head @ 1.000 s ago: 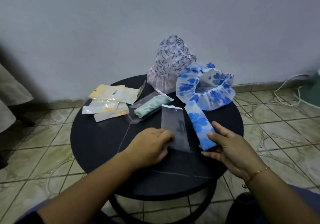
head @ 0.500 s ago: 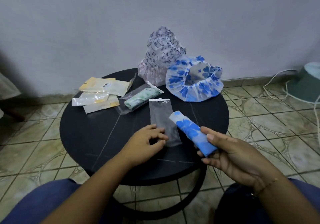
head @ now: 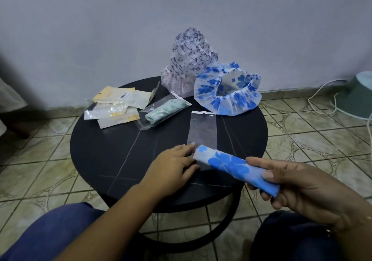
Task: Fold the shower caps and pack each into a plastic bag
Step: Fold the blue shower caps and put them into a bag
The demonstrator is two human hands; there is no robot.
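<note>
My right hand grips a folded blue-flowered shower cap by its near end and holds it just above the black round table. The cap's far end lies over the near end of an empty clear plastic bag, which lies flat on the table. My left hand pinches that near end of the bag, right beside the cap's tip. Behind the bag sit an unfolded blue-flowered cap and a white cap with dark print.
A green cap packed in a clear bag lies at the table's middle back. Several yellow-and-white packets are stacked at the back left. A grey wall rises right behind the table. A green fan base and white cables lie on the tiled floor to the right.
My right hand lifted the folded blue cap off the table and swung its tip left to the bag's near end. My left hand stayed at the bag.
</note>
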